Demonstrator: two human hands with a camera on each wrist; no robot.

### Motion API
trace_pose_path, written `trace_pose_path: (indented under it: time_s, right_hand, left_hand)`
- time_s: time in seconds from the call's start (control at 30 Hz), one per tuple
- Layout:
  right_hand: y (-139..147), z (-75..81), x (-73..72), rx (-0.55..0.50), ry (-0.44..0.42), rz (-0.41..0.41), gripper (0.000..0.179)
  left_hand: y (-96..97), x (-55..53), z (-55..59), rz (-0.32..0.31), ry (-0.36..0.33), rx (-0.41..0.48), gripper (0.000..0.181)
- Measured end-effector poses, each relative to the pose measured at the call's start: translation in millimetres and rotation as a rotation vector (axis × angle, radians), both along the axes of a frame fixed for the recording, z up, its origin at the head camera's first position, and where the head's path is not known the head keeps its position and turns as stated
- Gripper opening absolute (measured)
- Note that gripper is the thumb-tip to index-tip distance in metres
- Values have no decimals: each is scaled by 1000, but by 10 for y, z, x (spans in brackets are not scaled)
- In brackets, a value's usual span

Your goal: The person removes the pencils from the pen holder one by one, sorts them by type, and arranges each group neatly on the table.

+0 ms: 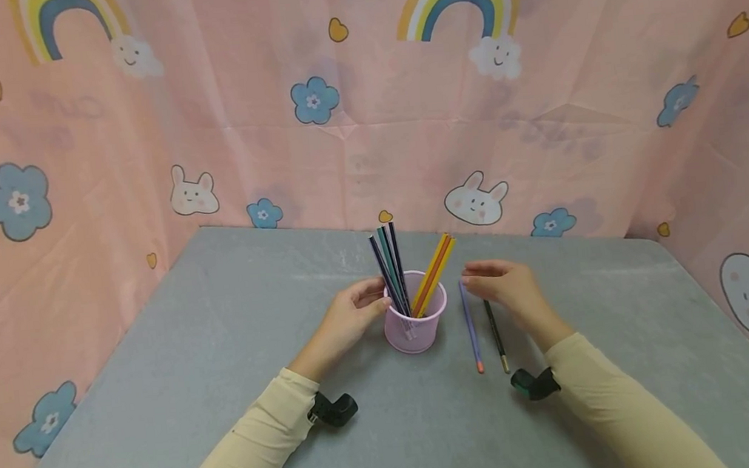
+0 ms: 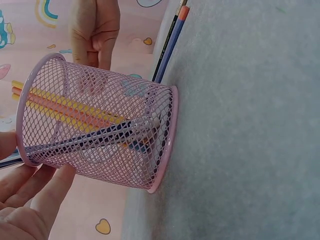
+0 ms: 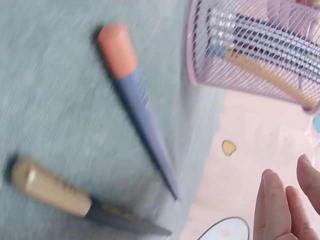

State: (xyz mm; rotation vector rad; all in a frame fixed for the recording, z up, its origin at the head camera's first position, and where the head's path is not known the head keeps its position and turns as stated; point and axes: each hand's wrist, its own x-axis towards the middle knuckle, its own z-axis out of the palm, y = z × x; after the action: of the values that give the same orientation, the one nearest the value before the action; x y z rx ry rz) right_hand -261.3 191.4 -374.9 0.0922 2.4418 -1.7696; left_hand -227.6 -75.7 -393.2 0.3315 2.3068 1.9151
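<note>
A pink mesh pencil cup (image 1: 417, 339) stands upright on the table. My left hand (image 1: 348, 312) grips it near the rim from the left, thumb and fingers (image 2: 42, 190) on its side in the left wrist view. Inside lean yellow and orange pencils (image 1: 435, 269) to the right and several dark and teal pencils (image 1: 395, 262) to the left. Right of the cup, a purple pencil (image 1: 470, 329) with an orange end and a black pencil (image 1: 495, 335) with a gold end lie on the table. Over their far ends is my right hand (image 1: 509, 289), its fingers (image 3: 275, 202) extended and holding nothing.
The grey table (image 1: 180, 385) ends at a pink curtain (image 1: 341, 162) printed with rainbows, rabbits and flowers, which hangs behind and along both sides. A black wrist camera (image 1: 333, 410) sits at the left cuff, another black camera (image 1: 535, 383) at the right.
</note>
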Motion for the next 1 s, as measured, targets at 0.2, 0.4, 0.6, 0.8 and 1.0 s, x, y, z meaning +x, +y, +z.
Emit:
trace_pose_path:
  time_s: [0.2, 0.4, 0.6, 0.8, 1.0]
  right_hand:
    - [-93, 51, 63, -33, 16, 23, 48]
    - [30, -419, -256, -8, 76, -20, 57]
    - [-206, 64, 80, 6, 45, 8, 49]
    - [-289, 154, 136, -8, 18, 1, 46]
    - [-272, 21, 78, -72, 87, -10, 48]
  left_hand:
    - [4, 15, 25, -3, -6, 27, 45]
    - [10, 172, 287, -19, -26, 9, 45]
    - [7, 76, 137, -14, -18, 19, 46]
    - [7, -2, -10, 4, -9, 21, 46]
    - [3, -8, -23, 4, 8, 10, 46]
